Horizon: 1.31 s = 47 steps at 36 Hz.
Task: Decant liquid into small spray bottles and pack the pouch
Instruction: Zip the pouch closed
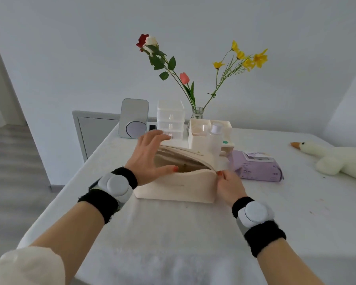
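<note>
One table [193,233] under a white cloth fills the view. On its right side lies one white plush goose [337,159], well apart from everything else.

One cream pouch [177,187] stands in the middle of the table, its top unzipped and gaping. Just beside its right end lies one purple pack of wipes [255,167].

Behind the pouch stand one rounded mirror [134,118], one clear drawer unit [170,118] with three drawers, and one white organiser [197,134]. One tall white bottle [215,138] stands in front of the organiser, close behind the pouch. One glass vase [197,113] at the back holds a red rose, a white rose, a pink tulip and several yellow blooms.

There are two hands, each with one black band and one grey round device at the wrist. The left hand [147,155] is spread wide with straight fingers over the pouch's left end, its thumb lying along the near lip of the opening. The right hand [230,187] is curled and pinches the pouch's right end, where the opening closes.
</note>
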Tool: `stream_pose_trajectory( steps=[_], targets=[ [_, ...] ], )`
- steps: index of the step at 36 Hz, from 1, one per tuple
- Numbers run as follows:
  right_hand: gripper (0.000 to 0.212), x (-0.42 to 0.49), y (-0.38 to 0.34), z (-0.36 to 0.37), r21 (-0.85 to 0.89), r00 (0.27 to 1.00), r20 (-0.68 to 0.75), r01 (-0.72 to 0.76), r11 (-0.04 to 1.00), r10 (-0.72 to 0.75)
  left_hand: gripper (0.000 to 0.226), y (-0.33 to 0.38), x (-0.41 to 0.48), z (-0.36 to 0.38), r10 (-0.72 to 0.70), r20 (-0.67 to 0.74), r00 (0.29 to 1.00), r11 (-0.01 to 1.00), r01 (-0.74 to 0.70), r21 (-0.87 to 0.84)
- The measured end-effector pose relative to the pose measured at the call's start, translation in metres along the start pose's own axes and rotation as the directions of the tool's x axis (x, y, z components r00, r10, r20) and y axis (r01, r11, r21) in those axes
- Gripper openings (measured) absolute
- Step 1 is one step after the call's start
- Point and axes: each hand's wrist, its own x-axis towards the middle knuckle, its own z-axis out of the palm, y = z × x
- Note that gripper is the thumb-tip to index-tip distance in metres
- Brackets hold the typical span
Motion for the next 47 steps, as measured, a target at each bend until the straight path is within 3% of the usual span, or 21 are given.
stream_pose_trajectory(
  steps=[3, 7, 10, 13, 19, 26, 28, 35, 42, 47],
  targets=[
    [0.028, 0.000, 0.006, -0.001, -0.061, 1.000, -0.009, -0.027, 0.998, 0.027, 0.082, 0.021, 0.014, 0.008, 0.097, 0.059, 0.994, 0.990, -0.102, 0.099],
    [0.016, 0.000, 0.009, -0.001, -0.069, 0.997, 0.033, -0.070, 0.995, 0.072, 0.078, 0.048, 0.029, 0.024, 0.184, 0.244, 0.952, 0.975, -0.207, 0.074],
    [0.016, 0.001, 0.011, -0.001, -0.057, 0.997, 0.018, -0.074, 0.996, 0.075, 0.079, 0.064, 0.036, 0.041, 0.223, 0.353, 0.909, 0.959, -0.270, 0.091],
    [0.031, 0.000, 0.013, -0.001, -0.021, 0.998, -0.010, -0.056, 0.998, 0.056, 0.062, 0.077, 0.043, 0.057, 0.257, 0.406, 0.877, 0.922, -0.349, 0.169],
    [0.026, -0.005, 0.022, -0.005, 0.246, 0.992, -0.070, -0.084, 0.966, 0.105, 0.040, 0.097, 0.052, 0.078, 0.175, 0.503, 0.846, 0.886, -0.358, 0.294],
    [0.005, 0.001, 0.025, -0.010, 0.495, 0.991, -0.073, -0.058, 0.867, 0.108, 0.035, 0.110, 0.061, 0.089, 0.136, 0.512, 0.848, 0.875, -0.345, 0.340],
    [0.010, 0.001, 0.025, -0.009, 0.550, 0.990, -0.088, -0.044, 0.834, 0.110, 0.039, 0.112, 0.065, 0.090, 0.128, 0.496, 0.859, 0.875, -0.334, 0.352],
    [0.025, 0.001, 0.022, -0.012, 0.556, 0.984, -0.175, 0.063, 0.829, 0.042, 0.021, 0.116, 0.067, 0.093, 0.130, 0.514, 0.848, 0.840, -0.370, 0.398],
    [0.022, 0.005, 0.021, -0.018, 0.615, 0.986, -0.163, 0.116, 0.780, -0.018, 0.031, 0.111, 0.074, 0.093, 0.110, 0.507, 0.855, 0.881, -0.320, 0.348],
    [0.019, 0.006, 0.020, -0.015, 0.687, 0.988, -0.151, 0.098, 0.720, 0.010, 0.032, 0.107, 0.072, 0.093, 0.060, 0.467, 0.882, 0.946, -0.200, 0.255]
  ],
)
